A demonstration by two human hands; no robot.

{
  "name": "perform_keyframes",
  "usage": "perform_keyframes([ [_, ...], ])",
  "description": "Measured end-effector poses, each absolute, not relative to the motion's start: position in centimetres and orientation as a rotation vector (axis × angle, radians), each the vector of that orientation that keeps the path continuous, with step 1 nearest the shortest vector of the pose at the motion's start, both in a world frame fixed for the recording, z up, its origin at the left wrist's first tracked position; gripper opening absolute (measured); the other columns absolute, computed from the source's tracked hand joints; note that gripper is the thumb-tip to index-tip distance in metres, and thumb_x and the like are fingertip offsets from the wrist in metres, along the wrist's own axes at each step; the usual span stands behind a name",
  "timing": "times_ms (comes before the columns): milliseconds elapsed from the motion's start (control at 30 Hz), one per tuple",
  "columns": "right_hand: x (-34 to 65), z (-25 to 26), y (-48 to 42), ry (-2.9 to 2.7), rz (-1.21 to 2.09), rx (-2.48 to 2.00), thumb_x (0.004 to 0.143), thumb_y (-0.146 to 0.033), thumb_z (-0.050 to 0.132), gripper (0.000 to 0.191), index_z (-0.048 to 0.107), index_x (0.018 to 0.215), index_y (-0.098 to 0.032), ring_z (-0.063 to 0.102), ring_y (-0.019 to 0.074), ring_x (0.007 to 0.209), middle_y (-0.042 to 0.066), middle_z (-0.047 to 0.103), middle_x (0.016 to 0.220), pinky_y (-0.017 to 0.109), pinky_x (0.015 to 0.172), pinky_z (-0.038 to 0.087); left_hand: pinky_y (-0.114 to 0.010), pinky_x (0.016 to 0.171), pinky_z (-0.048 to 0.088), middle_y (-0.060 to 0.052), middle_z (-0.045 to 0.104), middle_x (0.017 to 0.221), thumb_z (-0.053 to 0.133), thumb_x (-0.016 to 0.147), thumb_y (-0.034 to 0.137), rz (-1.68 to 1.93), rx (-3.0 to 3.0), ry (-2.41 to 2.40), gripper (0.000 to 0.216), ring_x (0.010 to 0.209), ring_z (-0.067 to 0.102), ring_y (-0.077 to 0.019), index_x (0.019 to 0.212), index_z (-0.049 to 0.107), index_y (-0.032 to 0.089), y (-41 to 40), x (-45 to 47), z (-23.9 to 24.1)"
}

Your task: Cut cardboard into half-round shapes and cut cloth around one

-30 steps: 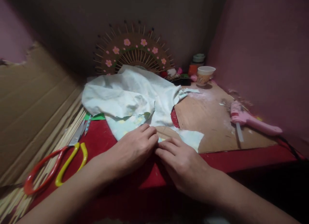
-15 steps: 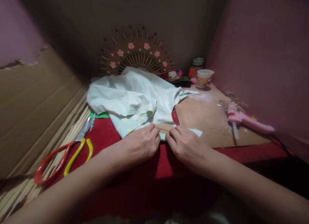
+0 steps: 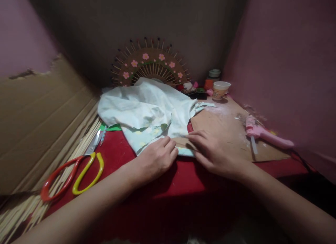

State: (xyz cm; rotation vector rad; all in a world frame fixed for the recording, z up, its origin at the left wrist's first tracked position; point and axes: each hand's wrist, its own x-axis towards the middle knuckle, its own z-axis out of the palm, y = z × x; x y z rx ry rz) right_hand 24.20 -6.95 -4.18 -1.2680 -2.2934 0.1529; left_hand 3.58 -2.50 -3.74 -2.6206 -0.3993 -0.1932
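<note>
A pale blue patterned cloth point(image 3: 152, 107) lies bunched on the red table cover, its front edge folded up over a strip of brown cardboard point(image 3: 181, 143). My left hand point(image 3: 159, 156) is closed on that folded edge, with its fingertips pressed at the cardboard. To the right, my right hand point(image 3: 214, 151) rests at the other end of the strip, fingers stretched out and thumb apart, near the fold. The palm side of both hands is hidden.
Red-and-yellow-handled scissors point(image 3: 88, 175) lie left beside thin wooden sticks point(image 3: 76, 156). A pink glue gun point(image 3: 265, 132) sits on a cardboard sheet point(image 3: 223, 128) at right. Behind are a paper cup point(image 3: 221, 90) and a flowered fan point(image 3: 153, 60). Walls close in both sides.
My right hand has loosened its pinch on the folded edge and slid right, its fingers now extended. The left hand stays at the fold. The whole view has shifted slightly.
</note>
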Motion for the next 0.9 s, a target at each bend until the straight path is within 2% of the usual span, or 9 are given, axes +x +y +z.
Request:
perform_keyframes([
  [167, 25.5, -3.7, -6.4, -2.138, 0.325, -1.398, 0.075, -0.004, 0.044, 0.044, 0.049, 0.118, -0.012, 0.057, 0.0207, 0.097, 0.012, 0.061, 0.107, 0.034, 0.085, 0.045, -0.035, 0.067, 0.044, -0.010, 0.056, 0.083, 0.037, 0.088, 0.012, -0.197, -2.585, -0.375, 0.018, 0.074, 0.050, -0.0206, 0.081, 0.053, 0.012, -2.9, 3.2, -3.9],
  [333, 24.0, -2.1, -10.0, -1.782, 0.220, -1.277, 0.076, -0.014, 0.053, 0.023, 0.063, 0.096, -0.014, 0.056, 0.0241, 0.092, 0.011, 0.064, 0.094, 0.038, 0.082, 0.043, -0.034, 0.065, 0.045, -0.011, 0.058, 0.083, 0.038, 0.088, 0.013, -0.259, -2.548, -0.350, 0.017, 0.073, 0.052, -0.0206, 0.079, 0.053, 0.012, -3.0, 3.1, -4.2],
  [367, 23.2, -1.9, -11.1, -1.715, 0.440, -1.239, 0.076, -0.016, 0.055, 0.016, 0.065, 0.088, -0.015, 0.058, 0.0214, 0.084, 0.008, 0.065, 0.084, 0.035, 0.077, 0.044, -0.034, 0.064, 0.045, -0.011, 0.058, 0.084, 0.038, 0.088, 0.013, -0.269, -2.549, -0.349, 0.017, 0.073, 0.052, -0.0208, 0.079, 0.053, 0.013, -2.9, 3.1, -4.2],
  [433, 21.3, -2.1, -12.9, -1.529, 1.255, -1.239, 0.078, -0.021, 0.057, 0.012, 0.067, 0.081, -0.016, 0.059, 0.0175, 0.071, 0.005, 0.064, 0.073, 0.030, 0.068, 0.047, -0.034, 0.063, 0.045, -0.011, 0.059, 0.084, 0.038, 0.088, 0.014, -0.291, -2.551, -0.349, 0.017, 0.073, 0.053, -0.0213, 0.079, 0.053, 0.013, -2.8, 3.2, -4.2],
  [467, 20.2, -2.4, -13.3, -1.267, 1.580, -1.177, 0.077, -0.025, 0.060, 0.016, 0.066, 0.088, -0.016, 0.060, 0.0170, 0.073, 0.006, 0.065, 0.079, 0.030, 0.069, 0.048, -0.034, 0.063, 0.046, -0.011, 0.059, 0.084, 0.038, 0.088, 0.014, -0.306, -2.549, -0.343, 0.018, 0.074, 0.053, -0.0215, 0.079, 0.053, 0.012, -2.8, 3.2, -4.0],
  [533, 18.3, -3.2, -13.2, -0.759, 1.844, -0.925, 0.076, -0.026, 0.064, 0.026, 0.063, 0.099, -0.017, 0.059, 0.0148, 0.082, 0.005, 0.063, 0.094, 0.030, 0.078, 0.048, -0.034, 0.063, 0.046, -0.011, 0.060, 0.082, 0.038, 0.087, 0.013, -0.339, -2.533, -0.337, 0.019, 0.073, 0.053, -0.0214, 0.077, 0.053, 0.012, -2.9, 3.4, -3.6],
  [600, 16.9, -4.1, -12.1, -0.466, 1.825, -0.654, 0.076, -0.022, 0.064, 0.016, 0.065, 0.090, -0.016, 0.057, 0.0119, 0.084, 0.003, 0.062, 0.092, 0.027, 0.082, 0.046, -0.035, 0.063, 0.046, -0.011, 0.060, 0.080, 0.038, 0.087, 0.013, -0.361, -2.503, -0.340, 0.019, 0.072, 0.053, -0.0213, 0.077, 0.054, 0.012, -3.2, 3.7, -3.1],
  [733, 15.7, -4.8, -9.6, -0.068, 1.633, -0.530, 0.072, -0.014, 0.066, 0.004, 0.063, 0.072, -0.017, 0.056, 0.0082, 0.071, -0.001, 0.061, 0.074, 0.019, 0.072, 0.048, -0.036, 0.063, 0.045, -0.009, 0.059, 0.078, 0.040, 0.087, 0.015, -0.330, -2.485, -0.291, 0.017, 0.071, 0.053, -0.0213, 0.085, 0.056, 0.010, -4.1, 4.0, -2.2],
  [900, 15.6, -4.6, -8.5, 0.121, 1.528, -0.650, 0.072, -0.015, 0.064, 0.006, 0.063, 0.077, -0.018, 0.059, 0.0104, 0.073, 0.000, 0.064, 0.076, 0.024, 0.077, 0.050, -0.038, 0.067, 0.046, -0.012, 0.060, 0.082, 0.041, 0.085, 0.013, -0.353, -2.475, -0.185, 0.019, 0.075, 0.056, -0.0238, 0.090, 0.058, 0.006, -4.9, 4.2, -2.3],
])
